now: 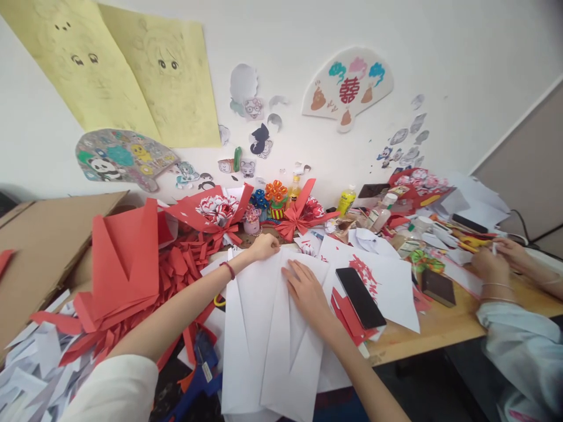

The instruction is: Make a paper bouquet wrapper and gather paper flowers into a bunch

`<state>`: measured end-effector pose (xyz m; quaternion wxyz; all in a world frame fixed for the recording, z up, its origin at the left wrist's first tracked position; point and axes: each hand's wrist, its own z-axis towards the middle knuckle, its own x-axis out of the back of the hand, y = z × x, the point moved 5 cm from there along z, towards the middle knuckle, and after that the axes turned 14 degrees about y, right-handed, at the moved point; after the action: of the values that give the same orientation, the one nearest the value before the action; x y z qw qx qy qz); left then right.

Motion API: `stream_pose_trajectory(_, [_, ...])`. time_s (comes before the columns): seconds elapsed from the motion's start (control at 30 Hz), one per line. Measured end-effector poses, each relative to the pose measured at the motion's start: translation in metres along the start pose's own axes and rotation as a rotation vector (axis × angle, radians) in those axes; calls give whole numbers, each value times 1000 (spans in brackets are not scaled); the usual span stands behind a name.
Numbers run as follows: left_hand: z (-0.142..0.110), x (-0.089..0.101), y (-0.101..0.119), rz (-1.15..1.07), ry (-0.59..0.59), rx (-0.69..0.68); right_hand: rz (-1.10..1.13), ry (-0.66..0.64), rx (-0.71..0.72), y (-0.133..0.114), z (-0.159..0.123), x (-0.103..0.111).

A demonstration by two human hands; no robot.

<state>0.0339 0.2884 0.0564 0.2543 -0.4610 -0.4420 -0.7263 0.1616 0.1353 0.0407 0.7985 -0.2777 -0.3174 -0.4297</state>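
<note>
Folded sheets of white paper [253, 346] lie in front of me, with long slanting creases running down them. My left hand [264, 247] is closed at their far edge, its fingertips pinching the top of the paper. My right hand [305, 290] rests flat on the right-hand sheet, fingers stretched out and holding nothing. Just right of it, a black phone [360, 298] lies over red folded paper [347, 316]. A blue glue gun [204, 357] sits left of the white sheets, partly hidden under my left arm.
Red folded paper [125, 264] and white paper strips [44, 363] pile up at left, near cardboard [61, 234]. Paper bouquets [217, 208] and a yellow bottle [346, 200] stand along the wall. A co-worker's hands [492, 264] work at far right above the table edge [422, 346].
</note>
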Motion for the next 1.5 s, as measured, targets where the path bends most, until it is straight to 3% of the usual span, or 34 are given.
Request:
stream_pose_trajectory(0.27, [2,-2,-1,-13,6,-21,-87,-28,28,-4,0,-1])
stream_pose_trajectory(0.67, [0,-1,4,24,4,-18,-63,-167,-51,-34,-24,-7])
stream_pose_trajectory(0.97, [2,-4,2,18,17,-11,28,-113,-53,-66,-56,-8])
stream_pose_trajectory(1.5, [-1,0,8,5,13,14,139,-132,-103,-94,-82,7])
